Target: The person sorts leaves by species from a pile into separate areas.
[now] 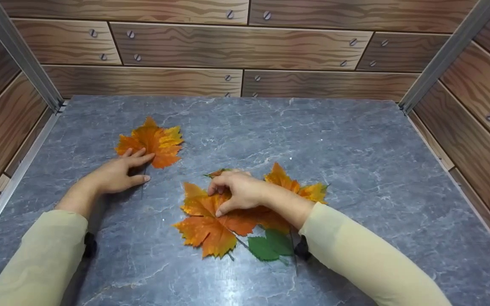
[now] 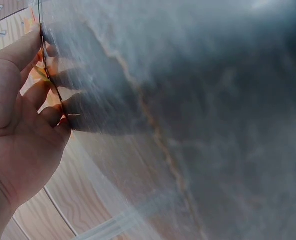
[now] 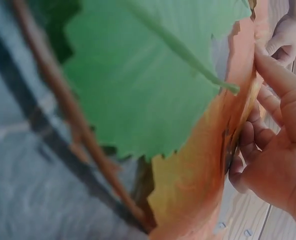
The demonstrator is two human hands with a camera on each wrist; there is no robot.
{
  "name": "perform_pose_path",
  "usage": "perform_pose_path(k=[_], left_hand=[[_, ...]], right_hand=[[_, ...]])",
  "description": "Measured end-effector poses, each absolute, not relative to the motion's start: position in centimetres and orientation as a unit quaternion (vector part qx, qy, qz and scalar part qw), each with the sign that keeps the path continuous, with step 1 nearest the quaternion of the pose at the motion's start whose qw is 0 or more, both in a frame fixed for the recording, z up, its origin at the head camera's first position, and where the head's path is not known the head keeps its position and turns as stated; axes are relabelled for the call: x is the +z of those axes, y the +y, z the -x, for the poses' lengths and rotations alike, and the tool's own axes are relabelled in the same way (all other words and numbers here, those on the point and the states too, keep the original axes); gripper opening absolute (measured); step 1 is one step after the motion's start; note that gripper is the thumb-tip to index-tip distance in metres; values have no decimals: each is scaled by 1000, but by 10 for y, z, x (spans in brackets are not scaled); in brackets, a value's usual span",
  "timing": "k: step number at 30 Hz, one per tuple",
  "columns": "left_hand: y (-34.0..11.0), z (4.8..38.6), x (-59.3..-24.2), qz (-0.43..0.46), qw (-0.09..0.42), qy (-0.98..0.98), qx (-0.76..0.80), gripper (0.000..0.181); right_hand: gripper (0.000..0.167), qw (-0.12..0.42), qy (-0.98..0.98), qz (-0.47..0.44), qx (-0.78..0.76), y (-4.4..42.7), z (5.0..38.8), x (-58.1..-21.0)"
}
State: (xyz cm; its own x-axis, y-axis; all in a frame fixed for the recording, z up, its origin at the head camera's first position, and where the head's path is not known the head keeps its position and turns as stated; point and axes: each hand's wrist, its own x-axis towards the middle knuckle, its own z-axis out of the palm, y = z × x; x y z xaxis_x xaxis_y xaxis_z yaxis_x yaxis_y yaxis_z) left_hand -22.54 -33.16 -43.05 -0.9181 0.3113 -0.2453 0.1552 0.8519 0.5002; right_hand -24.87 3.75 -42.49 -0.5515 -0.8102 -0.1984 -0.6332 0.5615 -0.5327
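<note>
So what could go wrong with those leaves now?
The orange leaves around the right hand overlap, so lifting one might drag another along. The left hand touches the edge of the lone orange leaf, so a little push could slide or crease it.

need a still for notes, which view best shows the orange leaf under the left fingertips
The head view: the orange maple leaf lies spread out, only partly covered by the left hand. The left wrist view shows orange slivers past that hand; the right wrist doesn't clearly show it.

no readable text, no labels, no numbers
</note>
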Motion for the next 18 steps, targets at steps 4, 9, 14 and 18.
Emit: perform_pose_path(k=[4, 9, 14, 18], left_hand=[[-332, 226, -431, -121, 160, 949, 241, 74], [-332, 227, -431, -121, 159, 950, 239, 74], [-332, 226, -432, -120, 159, 950, 240, 74], [-332, 226, -432, -120, 158, 950, 240, 74]], right_hand=[[35, 204, 856, 425, -212, 38, 247, -426], [30, 187, 857, 428, -216, 38, 245, -427], [47, 190, 864, 417, -207, 37, 243, -427], [55, 200, 867, 407, -206, 36, 242, -425]])
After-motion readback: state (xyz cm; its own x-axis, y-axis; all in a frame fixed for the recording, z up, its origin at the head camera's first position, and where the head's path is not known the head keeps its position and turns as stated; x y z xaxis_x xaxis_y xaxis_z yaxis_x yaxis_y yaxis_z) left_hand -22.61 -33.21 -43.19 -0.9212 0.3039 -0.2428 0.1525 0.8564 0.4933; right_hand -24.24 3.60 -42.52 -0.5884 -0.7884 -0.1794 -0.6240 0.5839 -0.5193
